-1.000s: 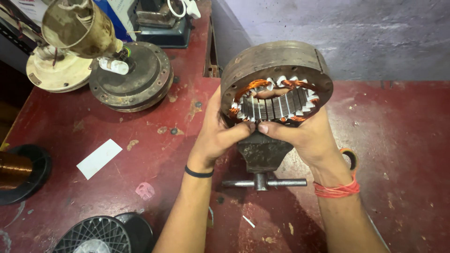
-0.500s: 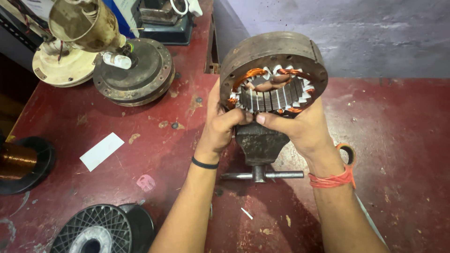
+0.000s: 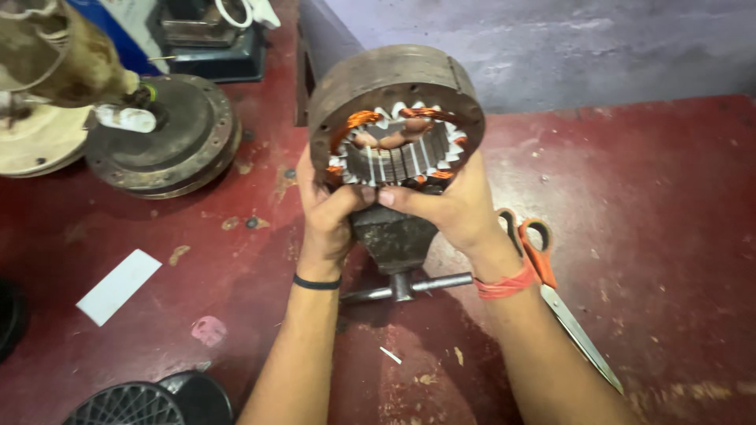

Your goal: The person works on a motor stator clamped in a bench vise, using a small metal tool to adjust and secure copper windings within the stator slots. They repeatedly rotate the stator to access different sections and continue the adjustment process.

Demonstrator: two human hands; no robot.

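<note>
Both hands, left hand point(image 3: 331, 212) and right hand point(image 3: 449, 208), clamp the round brown metal stator with copper windings point(image 3: 394, 118). It seems to sit above the grey bench vise point(image 3: 394, 244); contact is unclear.

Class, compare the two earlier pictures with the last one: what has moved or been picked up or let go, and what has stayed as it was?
Little changed. The motor stator tilts slightly more upright over the bench vise. The left hand and right hand keep gripping its lower rim, fingers reaching into the bore. Nothing was picked up or let go. The scissors, white card and round housing lie as before.
</note>
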